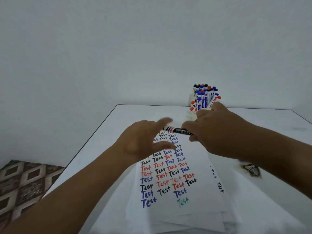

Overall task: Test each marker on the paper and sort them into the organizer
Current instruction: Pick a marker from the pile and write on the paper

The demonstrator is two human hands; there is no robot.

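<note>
- Right hand (pixel 219 132) grips a black whiteboard marker (pixel 179 130), held level above the paper's far end.
- Left hand (pixel 143 141) spread, fingers apart, holds nothing; blurred, near the marker's tip end.
- Marker looks light, stiff, smooth plastic; best held mid-barrel.
- Paper (pixel 194 208): thin loose stacked sheets, rows of "Test"; will likely slide.
- Organizer (pixel 191 98) behind the right hand, crowded with markers; little room.
- Dark scorch-like mark (pixel 251 169) on the table (pixel 104 132), right of the paper.

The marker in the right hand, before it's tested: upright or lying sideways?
Sideways: the marker lies roughly level above the paper, held by the right hand.
</note>
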